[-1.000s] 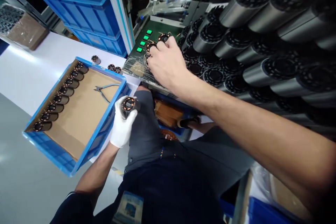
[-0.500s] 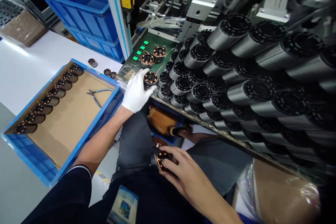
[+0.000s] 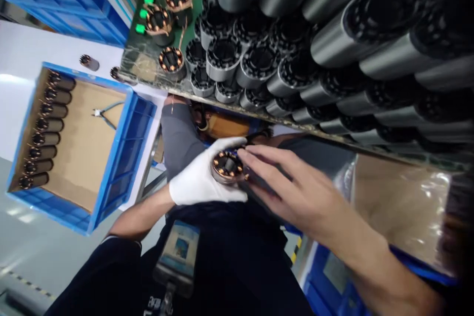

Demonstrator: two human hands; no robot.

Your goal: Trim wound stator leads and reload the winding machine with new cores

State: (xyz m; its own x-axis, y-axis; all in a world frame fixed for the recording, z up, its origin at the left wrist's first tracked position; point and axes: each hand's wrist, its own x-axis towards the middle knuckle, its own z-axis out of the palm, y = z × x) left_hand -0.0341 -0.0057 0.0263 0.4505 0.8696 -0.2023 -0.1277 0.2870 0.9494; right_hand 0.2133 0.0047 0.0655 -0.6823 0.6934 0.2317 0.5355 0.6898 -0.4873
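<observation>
My left hand [image 3: 205, 177], in a white glove, is wrapped round a motor stator [image 3: 226, 167] with copper windings in its slots, held above my lap. The stator's wound end faces up at me. My bare right hand [image 3: 281, 177] closes its fingertips on the right side of that rim; its thumb is mostly hidden. Beyond my hands, a wound stator [image 3: 171, 63] stands at the near corner of the green bench. Two more, one of them this stator [image 3: 158, 22], sit behind it with loose copper wire ends, beside green lit buttons [image 3: 148, 0].
Bare steel stator cores [image 3: 223, 57] are stacked high along the bench edge [image 3: 222, 104]. At left a blue tray [image 3: 128, 108] holds a row of wound stators and cutting pliers [image 3: 105, 112]. A badge [image 3: 179, 249] hangs at my chest. A plastic-covered carton [image 3: 400, 202] stands at right.
My left hand has let go of the stator on the bench and come back to hold the one my right hand had. My view has tilted down and shifted.
</observation>
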